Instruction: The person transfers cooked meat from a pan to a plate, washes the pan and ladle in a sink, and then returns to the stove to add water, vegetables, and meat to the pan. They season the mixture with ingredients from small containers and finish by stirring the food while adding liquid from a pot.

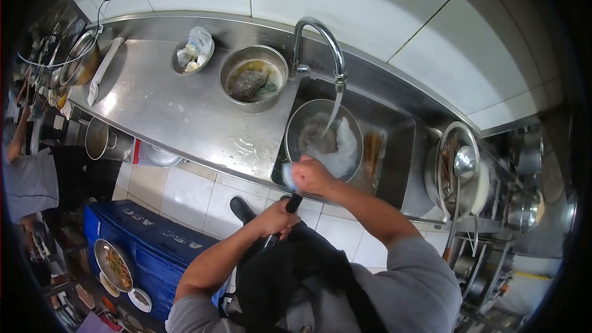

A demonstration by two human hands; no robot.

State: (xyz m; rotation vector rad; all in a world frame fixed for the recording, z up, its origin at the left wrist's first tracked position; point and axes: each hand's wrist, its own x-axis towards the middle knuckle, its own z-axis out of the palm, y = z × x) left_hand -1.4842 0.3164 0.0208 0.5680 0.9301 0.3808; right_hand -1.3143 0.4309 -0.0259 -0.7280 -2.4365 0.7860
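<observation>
My left hand (pixel 275 219) is wrapped round a black-handled tool (pixel 294 202) just in front of the sink's front edge. Close above it, my right hand (pixel 310 176) is closed on a pale bluish scrubbing pad (pixel 288 176) beside the handle's upper end. The rest of the tool is mostly hidden by my left hand. Beyond my right hand, water runs from the curved faucet (pixel 338 55) into a round metal basin (pixel 293 124) with cloudy water and white foam, standing in the sink (pixel 394 142).
On the steel counter (pixel 154 95) stand a pot (pixel 231 61) with a dark scrubber and a small bowl (pixel 177 65) with a plastic bag. Bundled sticks (pixel 372 151) lie in the sink. A ladle (pixel 465 163) rests at right. Blue coolers (pixel 148 240) stand behind; another person (pixel 37 176) is at left.
</observation>
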